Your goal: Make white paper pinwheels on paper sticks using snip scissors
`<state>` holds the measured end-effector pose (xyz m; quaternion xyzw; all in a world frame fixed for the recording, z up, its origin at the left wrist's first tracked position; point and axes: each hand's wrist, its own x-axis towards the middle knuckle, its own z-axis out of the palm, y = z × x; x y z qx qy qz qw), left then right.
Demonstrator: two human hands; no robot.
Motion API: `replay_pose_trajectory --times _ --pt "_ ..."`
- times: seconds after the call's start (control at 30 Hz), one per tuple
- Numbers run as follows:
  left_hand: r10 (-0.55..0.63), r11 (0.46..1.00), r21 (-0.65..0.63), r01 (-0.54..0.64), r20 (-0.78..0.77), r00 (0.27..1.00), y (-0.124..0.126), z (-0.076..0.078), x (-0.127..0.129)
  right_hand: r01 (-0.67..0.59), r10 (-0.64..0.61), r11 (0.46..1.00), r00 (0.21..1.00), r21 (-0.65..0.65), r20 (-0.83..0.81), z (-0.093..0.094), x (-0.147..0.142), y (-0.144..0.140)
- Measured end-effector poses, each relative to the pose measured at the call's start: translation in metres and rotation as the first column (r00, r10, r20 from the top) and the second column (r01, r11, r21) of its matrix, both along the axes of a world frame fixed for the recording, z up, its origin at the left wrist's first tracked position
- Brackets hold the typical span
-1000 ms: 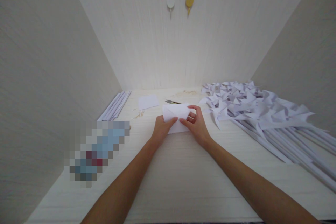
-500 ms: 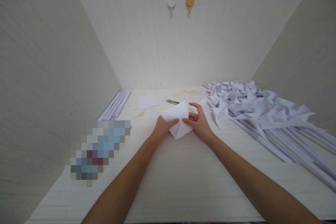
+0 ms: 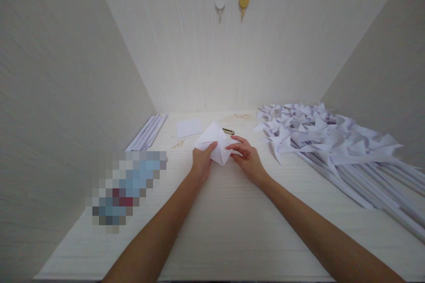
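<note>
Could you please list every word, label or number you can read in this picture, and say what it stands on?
None can be read.
The pixelated patch at the left is blurred beyond reading.
The folded paper between the left hand and right hand is blank, as is the paper sheet behind it.

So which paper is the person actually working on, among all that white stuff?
Start at the pale wooden tabletop and follow both forearms to its middle. There the left hand and right hand meet on a white folded paper square, turned like a diamond. Unlike the flat white sheet behind, it is creased and held.
</note>
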<state>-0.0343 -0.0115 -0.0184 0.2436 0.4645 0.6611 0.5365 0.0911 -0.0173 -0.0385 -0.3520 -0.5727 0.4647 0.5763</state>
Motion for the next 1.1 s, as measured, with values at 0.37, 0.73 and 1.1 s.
replay_pose_trajectory --times 0.37,0.73,1.1 --pt "-0.025 0.999 0.046 0.026 -0.012 1.000 -0.004 -0.003 0.005 0.037 -0.065 0.985 0.984 -0.169 -0.164 0.003 -0.006 0.001" --pt "-0.032 0.997 0.058 0.041 -0.146 0.989 -0.004 -0.010 0.008 0.100 -0.130 0.958 0.987 -0.269 -0.098 0.006 -0.010 0.001" --pt "-0.035 0.996 0.071 0.055 -0.261 0.965 -0.007 -0.010 0.011 0.230 -0.225 0.955 0.973 -0.189 0.046 0.001 -0.010 0.004"
